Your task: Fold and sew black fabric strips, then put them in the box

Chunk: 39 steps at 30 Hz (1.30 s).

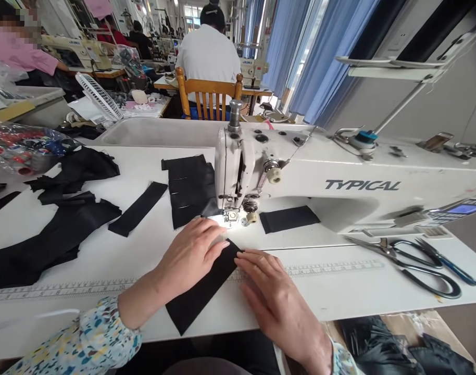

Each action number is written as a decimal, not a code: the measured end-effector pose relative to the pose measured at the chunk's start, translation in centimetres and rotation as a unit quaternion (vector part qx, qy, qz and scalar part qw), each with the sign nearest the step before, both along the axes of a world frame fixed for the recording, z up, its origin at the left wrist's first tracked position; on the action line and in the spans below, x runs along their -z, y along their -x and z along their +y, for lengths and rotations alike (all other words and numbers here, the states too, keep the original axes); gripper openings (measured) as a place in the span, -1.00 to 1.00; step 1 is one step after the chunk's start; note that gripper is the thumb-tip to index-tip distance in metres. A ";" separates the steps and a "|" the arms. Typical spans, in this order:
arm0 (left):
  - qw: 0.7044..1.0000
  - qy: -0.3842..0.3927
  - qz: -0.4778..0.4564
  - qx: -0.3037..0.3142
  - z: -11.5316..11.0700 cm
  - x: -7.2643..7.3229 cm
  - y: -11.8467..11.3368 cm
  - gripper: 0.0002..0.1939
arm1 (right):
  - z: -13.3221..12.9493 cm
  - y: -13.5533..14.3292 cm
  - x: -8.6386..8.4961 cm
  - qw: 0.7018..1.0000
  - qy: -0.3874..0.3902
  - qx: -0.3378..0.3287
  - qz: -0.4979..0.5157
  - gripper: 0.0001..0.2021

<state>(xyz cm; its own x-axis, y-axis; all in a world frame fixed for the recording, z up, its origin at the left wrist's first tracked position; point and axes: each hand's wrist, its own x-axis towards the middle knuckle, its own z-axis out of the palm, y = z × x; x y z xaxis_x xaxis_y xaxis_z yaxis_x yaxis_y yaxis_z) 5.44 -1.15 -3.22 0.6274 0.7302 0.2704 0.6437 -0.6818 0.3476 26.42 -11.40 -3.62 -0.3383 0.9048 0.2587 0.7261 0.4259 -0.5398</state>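
A black fabric strip point(202, 294) lies slantwise on the white sewing table, its upper end just in front of the lit presser foot point(232, 216). My left hand point(193, 255) rests over the strip's upper left part, fingers stretched toward the foot and thumb on the cloth. On the other side, my right hand point(275, 291) touches the strip's right edge with its fingertips; the thumb is apart from them. Left of the needle lies a larger black fabric piece point(189, 190) with small slits, partly hidden behind the machine head point(232, 166).
Another black strip point(138, 208) and irregular black scraps point(46, 234) lie at left. A small black piece point(288, 219) sits under the machine arm. Scissors point(405, 260) and blue-handled thread snips point(452, 263) are at right. A ruler scale point(320, 268) crosses the front; co-workers sit beyond.
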 end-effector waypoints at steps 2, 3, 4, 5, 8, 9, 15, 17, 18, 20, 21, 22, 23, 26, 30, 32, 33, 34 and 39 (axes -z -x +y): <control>1.000 0.022 -0.004 -0.014 0.4 0.0 -1.0 -0.87 | 0.2 -0.4 -0.2 0.999 0.021 0.026 0.038 -0.66; 0.999 0.031 -0.005 -0.014 0.5 0.1 -1.3 -0.92 | 0.3 -0.6 -0.2 0.997 0.027 0.046 0.050 -0.68; 0.999 0.038 -0.006 -0.010 0.7 0.1 -1.6 -0.93 | 0.4 -0.7 -0.2 0.996 0.030 0.065 0.056 -0.69; 0.999 0.042 -0.007 -0.004 0.7 0.1 -1.7 -0.90 | 0.5 -0.8 -0.2 0.994 0.032 0.082 0.059 -0.70; 0.997 0.071 -0.037 -0.010 -0.2 -0.1 -1.4 -0.85 | 0.6 -0.7 -0.1 0.990 0.037 0.112 0.072 -0.68; 0.993 0.101 -0.060 -0.017 -0.9 -0.3 -1.1 -0.85 | 0.6 -0.5 -0.1 0.989 0.044 0.112 0.085 -0.67; 0.929 0.307 -0.204 -0.043 -5.1 -2.7 0.9 -0.92 | 0.6 1.9 -0.9 0.965 0.102 0.062 0.234 -0.86; 0.913 0.332 -0.232 -0.044 -5.8 -3.4 1.3 -0.89 | 0.6 2.8 -1.1 0.954 0.120 0.042 0.272 -0.83; 0.908 0.343 -0.236 -0.044 -6.1 -3.6 1.5 -0.87 | 0.5 3.2 -1.3 0.949 0.129 0.033 0.284 -0.82; 0.902 0.361 -0.234 -0.050 -6.4 -3.8 1.9 -0.84 | 0.3 3.8 -1.5 0.943 0.146 0.024 0.299 -0.82; 0.898 0.370 -0.232 -0.055 -6.6 -3.9 2.2 -0.80 | 0.1 4.0 -1.7 0.940 0.154 0.022 0.303 -0.83; 0.893 0.379 -0.234 -0.060 -6.7 -3.9 2.4 -0.77 | -0.1 4.2 -1.8 0.937 0.162 0.020 0.307 -0.83; 0.887 0.391 -0.238 -0.060 -6.8 -4.0 2.7 -0.75 | -0.2 4.4 -2.0 0.934 0.172 0.017 0.314 -0.82; 0.864 0.427 -0.262 -0.044 -7.0 -4.0 3.6 -0.73 | -0.7 4.6 -2.1 0.912 0.211 -0.004 0.352 -0.81; 0.837 0.462 -0.289 -0.056 -7.1 -3.9 4.6 -0.75 | -0.7 4.9 -1.6 0.873 0.260 -0.016 0.412 -0.79; 0.827 0.467 -0.304 -0.076 -7.0 -3.8 4.9 -0.75 | -0.5 5.1 -1.3 0.862 0.272 -0.014 0.427 -0.79; 0.825 0.465 -0.311 -0.083 -7.0 -3.7 5.0 -0.74 | -0.4 5.2 -1.2 0.860 0.277 -0.015 0.430 -0.78; 0.823 0.462 -0.318 -0.086 -7.0 -3.6 5.1 -0.74 | -0.3 5.3 -1.1 0.857 0.281 -0.017 0.431 -0.78; 0.811 0.469 -0.342 -0.070 -6.8 -3.3 5.7 -0.75 | 0.2 5.4 -1.1 0.858 0.283 -0.031 0.428 -0.79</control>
